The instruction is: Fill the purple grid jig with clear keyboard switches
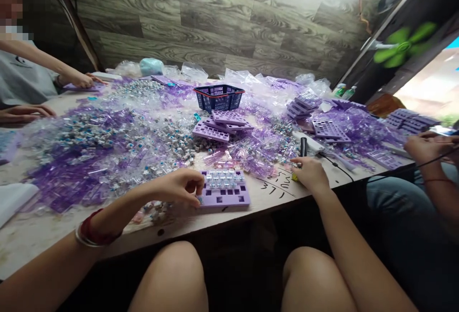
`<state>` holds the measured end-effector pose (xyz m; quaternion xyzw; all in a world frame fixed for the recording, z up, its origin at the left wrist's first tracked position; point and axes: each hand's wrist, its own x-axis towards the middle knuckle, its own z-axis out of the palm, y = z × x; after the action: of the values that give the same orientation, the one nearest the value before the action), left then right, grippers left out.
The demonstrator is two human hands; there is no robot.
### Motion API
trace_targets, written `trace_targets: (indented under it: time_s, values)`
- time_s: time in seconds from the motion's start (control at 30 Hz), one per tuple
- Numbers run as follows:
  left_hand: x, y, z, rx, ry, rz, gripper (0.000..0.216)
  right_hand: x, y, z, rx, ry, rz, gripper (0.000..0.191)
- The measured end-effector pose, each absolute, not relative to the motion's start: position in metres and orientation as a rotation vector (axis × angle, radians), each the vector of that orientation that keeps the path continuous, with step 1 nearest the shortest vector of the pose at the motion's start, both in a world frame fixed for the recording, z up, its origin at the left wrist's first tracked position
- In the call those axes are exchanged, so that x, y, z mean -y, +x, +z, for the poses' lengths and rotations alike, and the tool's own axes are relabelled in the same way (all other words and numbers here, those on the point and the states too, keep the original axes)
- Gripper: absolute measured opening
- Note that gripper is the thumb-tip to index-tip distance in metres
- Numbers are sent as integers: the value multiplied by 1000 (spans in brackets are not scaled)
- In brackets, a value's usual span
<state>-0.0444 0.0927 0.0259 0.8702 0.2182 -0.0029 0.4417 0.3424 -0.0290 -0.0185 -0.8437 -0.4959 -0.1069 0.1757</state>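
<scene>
A light purple slotted tray (pixel 229 199) lies flat near the table's front edge. Rows of small clear pieces (pixel 224 178) fill its upper slots, while several lower slots are bare. At its lower left corner, my left hand (pixel 184 186) pinches a small clear piece (pixel 200 200), partly hidden by the fingertips. My right hand (pixel 311 174) is curled right of the tray, around a tool with an upright black handle (pixel 303 146). A bit of yellow shows under these fingers; the rest of the tool is hidden.
Loose purple and clear plastic pieces (pixel 71 173) heap over the table. Stacked purple trays (pixel 211 131) lie before a dark basket (pixel 219 97). A cable (pixel 339 166) crosses at right. Co-workers' hands (pixel 84 80) are at left and another person's hands (pixel 425 147) at right.
</scene>
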Motion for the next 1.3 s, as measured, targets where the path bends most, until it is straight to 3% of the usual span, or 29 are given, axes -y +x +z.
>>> trace_targets:
  time_s: [0.17, 0.6, 0.67, 0.83, 1.07, 1.3]
  values:
    - [-95, -46, 25, -515, 2191, -35, 24, 17, 331, -21, 1475, -2330, -276, 25]
    - [-79, -35, 16, -520, 1868, 430, 5, 6, 311, -23, 1456, -2206, -428, 14]
    - [-81, -35, 12, -541, 1844, 450, 4, 10, 294, -12, 1463, -2032, -305, 13]
    - [-88, -35, 4, -565, 1827, 420, 18, 27, 224, 16, 1834, -1529, 423, 10]
    - [-90, -38, 8, -526, 1795, 445, 15, 29, 191, 9, 1923, -1514, 515, 15]
    - [-87, -37, 6, -675, 1632, 426, 20, 29, 195, 4, 2004, -1564, 506, 8]
